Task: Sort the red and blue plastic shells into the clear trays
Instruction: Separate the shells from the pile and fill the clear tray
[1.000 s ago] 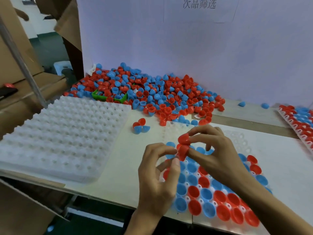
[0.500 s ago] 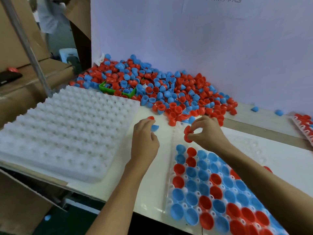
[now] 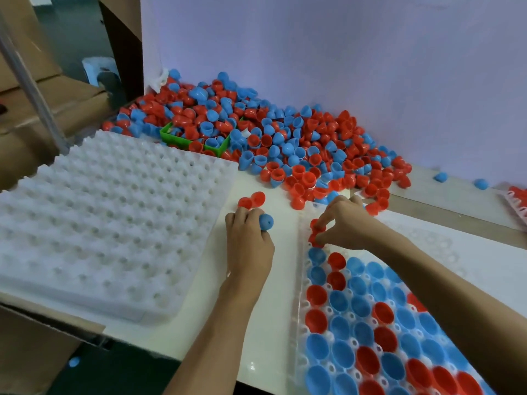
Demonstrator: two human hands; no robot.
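A big pile of red and blue shells (image 3: 285, 143) lies against the back wall. The clear tray (image 3: 301, 303) in front of me holds several red and blue shells, open side up. My right hand (image 3: 345, 223) pinches red shells (image 3: 315, 233) at the tray's far left corner. My left hand (image 3: 249, 243) rests on the white table left of the tray and grips a blue shell (image 3: 266, 222). Two red shells (image 3: 252, 200) lie just beyond its fingers.
A stack of clear trays (image 3: 114, 218) fills the table's left side. A green box (image 3: 194, 142) sits half buried in the pile. Two loose blue shells (image 3: 460, 180) lie at the back right, near another filled tray (image 3: 517, 201). Cardboard stands on the left.
My left hand has reached to the small loose group and taken hold of a blue shell. My right hand has lowered its red shells toward the tray's far corner.
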